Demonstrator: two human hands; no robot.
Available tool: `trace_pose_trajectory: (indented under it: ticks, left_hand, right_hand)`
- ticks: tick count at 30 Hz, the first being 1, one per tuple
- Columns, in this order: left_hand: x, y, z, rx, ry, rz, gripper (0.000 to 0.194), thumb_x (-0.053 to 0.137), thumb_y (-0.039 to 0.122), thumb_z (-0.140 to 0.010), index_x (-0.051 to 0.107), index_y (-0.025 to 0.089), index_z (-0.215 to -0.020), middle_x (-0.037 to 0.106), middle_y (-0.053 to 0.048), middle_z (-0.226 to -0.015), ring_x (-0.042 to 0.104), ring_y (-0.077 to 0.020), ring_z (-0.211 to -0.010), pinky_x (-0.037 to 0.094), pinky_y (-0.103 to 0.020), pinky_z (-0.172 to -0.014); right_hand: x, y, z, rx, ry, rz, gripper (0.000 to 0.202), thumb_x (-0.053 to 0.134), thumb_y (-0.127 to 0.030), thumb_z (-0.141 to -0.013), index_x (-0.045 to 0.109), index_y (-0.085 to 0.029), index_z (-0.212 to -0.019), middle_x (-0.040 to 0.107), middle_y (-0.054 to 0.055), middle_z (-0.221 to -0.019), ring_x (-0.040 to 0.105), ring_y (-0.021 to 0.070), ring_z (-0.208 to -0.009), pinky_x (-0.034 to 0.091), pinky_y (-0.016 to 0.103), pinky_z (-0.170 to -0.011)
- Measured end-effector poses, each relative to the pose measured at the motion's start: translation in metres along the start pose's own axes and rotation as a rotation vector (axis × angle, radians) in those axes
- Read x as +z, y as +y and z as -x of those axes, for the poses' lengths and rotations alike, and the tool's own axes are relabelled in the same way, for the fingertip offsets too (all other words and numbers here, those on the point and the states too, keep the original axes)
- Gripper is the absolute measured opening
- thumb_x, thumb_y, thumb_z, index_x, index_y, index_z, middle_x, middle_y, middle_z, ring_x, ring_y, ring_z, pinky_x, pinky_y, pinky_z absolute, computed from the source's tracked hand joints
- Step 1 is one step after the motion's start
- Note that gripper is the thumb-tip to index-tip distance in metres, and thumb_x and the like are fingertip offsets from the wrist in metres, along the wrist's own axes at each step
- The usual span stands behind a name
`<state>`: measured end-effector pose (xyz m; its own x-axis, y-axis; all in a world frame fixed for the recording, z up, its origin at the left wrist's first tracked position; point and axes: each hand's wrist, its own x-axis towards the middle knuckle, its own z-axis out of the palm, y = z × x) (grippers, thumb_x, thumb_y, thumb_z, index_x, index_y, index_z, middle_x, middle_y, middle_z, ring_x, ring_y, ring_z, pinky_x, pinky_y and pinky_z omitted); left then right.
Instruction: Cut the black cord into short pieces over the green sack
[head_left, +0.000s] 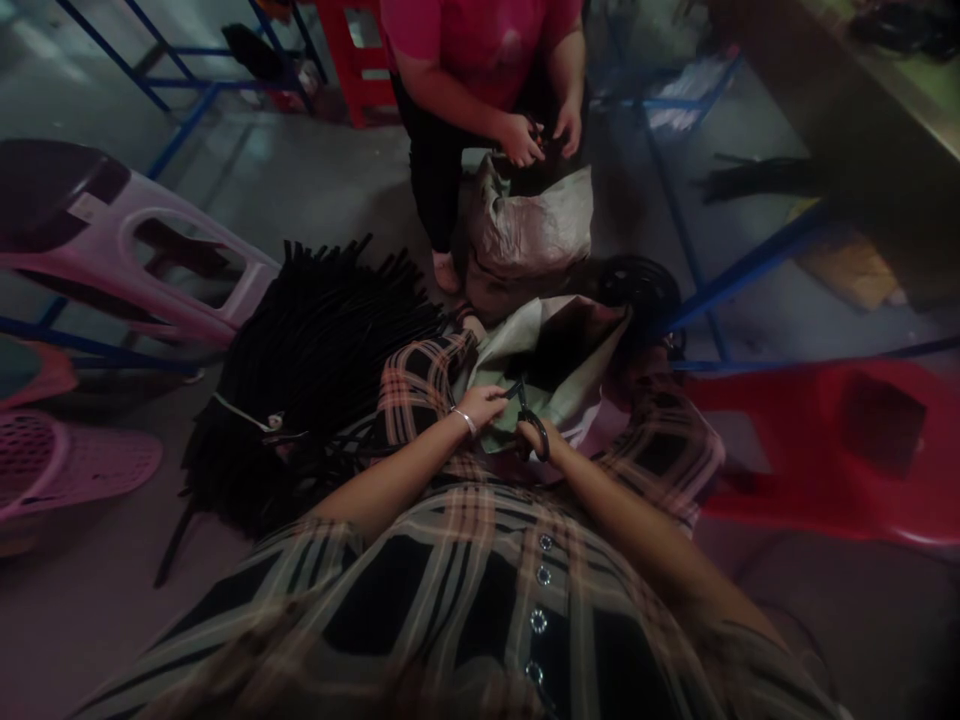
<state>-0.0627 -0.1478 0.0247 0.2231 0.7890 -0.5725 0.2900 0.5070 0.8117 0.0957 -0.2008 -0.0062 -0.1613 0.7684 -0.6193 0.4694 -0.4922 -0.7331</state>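
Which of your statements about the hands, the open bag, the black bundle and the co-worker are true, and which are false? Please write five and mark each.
1. The right hand holds scissors. True.
2. The left hand pinches a small dark piece near the scissors. True, though what it is cannot be told.
3. The bundle of black strips lies right of the open bag. False: it lies to the left.
4. The open bag is between the wearer's legs. True.
5. The co-worker wears blue above the waist. False: pink.
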Motion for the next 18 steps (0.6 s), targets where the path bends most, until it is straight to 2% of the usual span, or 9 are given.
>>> trace_pose_trajectory:
  ticks: [4,9,18]
  left_hand:
    - [0.002,0.005,0.003,-0.009,-0.003,0.007,0.029,0.058,0.015,-0.078,0.065,0.008,-0.105,0.049,0.006,-0.045,0.037,-0.0031,-0.033,0.028,-0.015,-0.037]
    - [0.005,0.010,0.005,-0.020,-0.014,0.015,0.029,0.059,0.015,-0.077,0.065,0.008,-0.105,0.049,0.006,-0.045,0.036,-0.0028,-0.032,0.026,-0.015,-0.035]
    - [0.002,0.011,0.001,-0.052,-0.020,0.058,0.023,0.063,0.019,-0.076,0.066,0.010,-0.097,0.049,0.007,-0.044,0.036,-0.0021,-0.030,0.025,-0.014,-0.034]
  right_hand:
    - [-0.003,-0.008,0.007,-0.007,-0.014,0.049,0.032,0.038,-0.026,-0.083,0.056,-0.014,-0.059,0.059,0.004,-0.053,0.053,0.0105,-0.050,0.038,0.017,-0.050]
    - [-0.005,-0.011,0.012,-0.054,0.080,0.122,0.033,0.039,-0.023,-0.082,0.053,-0.015,-0.054,0.055,0.003,-0.051,0.050,0.0099,-0.049,0.035,0.018,-0.049]
    - [-0.001,-0.007,0.011,-0.023,0.138,0.054,0.034,0.043,-0.025,-0.080,0.049,-0.015,-0.047,0.050,0.001,-0.044,0.046,0.0084,-0.042,0.032,0.018,-0.043]
